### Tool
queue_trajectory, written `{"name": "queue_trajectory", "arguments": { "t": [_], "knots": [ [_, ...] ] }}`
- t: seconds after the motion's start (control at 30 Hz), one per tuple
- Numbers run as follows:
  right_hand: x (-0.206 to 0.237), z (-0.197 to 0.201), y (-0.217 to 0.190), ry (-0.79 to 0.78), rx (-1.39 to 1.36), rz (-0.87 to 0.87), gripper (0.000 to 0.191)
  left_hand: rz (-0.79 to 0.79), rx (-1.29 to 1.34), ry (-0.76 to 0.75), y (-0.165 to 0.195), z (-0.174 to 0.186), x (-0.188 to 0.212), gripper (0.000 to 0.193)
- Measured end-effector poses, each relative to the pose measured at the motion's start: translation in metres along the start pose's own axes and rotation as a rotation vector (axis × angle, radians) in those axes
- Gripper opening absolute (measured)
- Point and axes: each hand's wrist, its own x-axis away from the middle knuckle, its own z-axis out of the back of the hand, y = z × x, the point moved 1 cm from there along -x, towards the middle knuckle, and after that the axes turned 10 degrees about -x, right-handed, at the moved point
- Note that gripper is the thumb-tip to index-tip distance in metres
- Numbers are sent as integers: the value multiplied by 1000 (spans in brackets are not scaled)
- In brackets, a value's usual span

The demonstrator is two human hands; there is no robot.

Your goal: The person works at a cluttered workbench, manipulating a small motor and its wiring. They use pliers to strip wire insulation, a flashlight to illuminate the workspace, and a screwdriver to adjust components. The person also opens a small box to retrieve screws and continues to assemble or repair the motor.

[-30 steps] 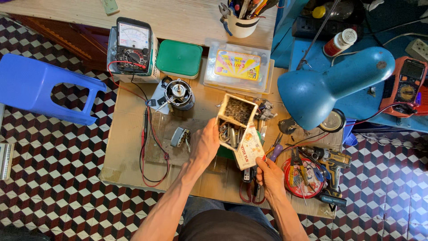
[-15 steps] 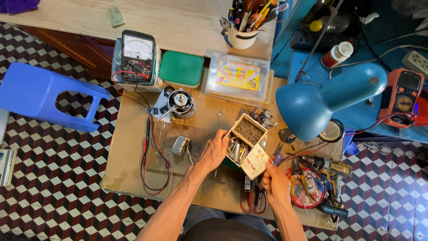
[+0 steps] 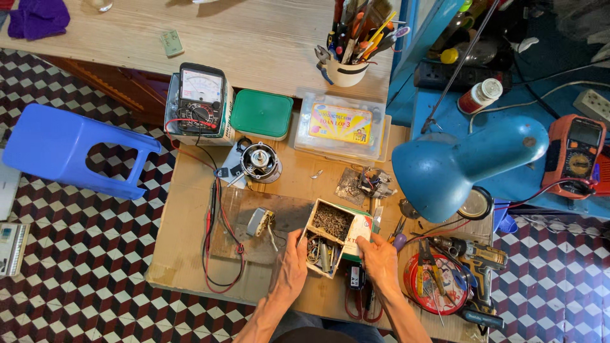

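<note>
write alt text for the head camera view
Seen from above, a left hand and right hand hold a small divided cardboard box of screws and metal parts over a cluttered workbench, beside a blue desk lamp and an analog multimeter.

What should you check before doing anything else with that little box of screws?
1. Both hands on the box: left hand and right hand grip the small cardboard box from either side. Ok.
2. Box open side up so that nothing spills: ok.
3. Screws inside both compartments: ok.
4. Bare table left of the box: ok.
5. Blue lamp close on the right, easy to bump: not ok.
6. Red meter leads near the left arm: cannot tell if they would snag.
</note>
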Motion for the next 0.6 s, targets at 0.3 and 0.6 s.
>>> {"name": "queue_trajectory", "arguments": {
  "t": [0.3, 0.6],
  "knots": [
    [12, 30, 25, 58, -311, -32, 52, 78, -230, 2, 34, 5, -98, 27],
    [30, 80, 58, 124, -378, -122, 44, -161, -168, 149, 30, -60, -254, 40]
  ]
}}
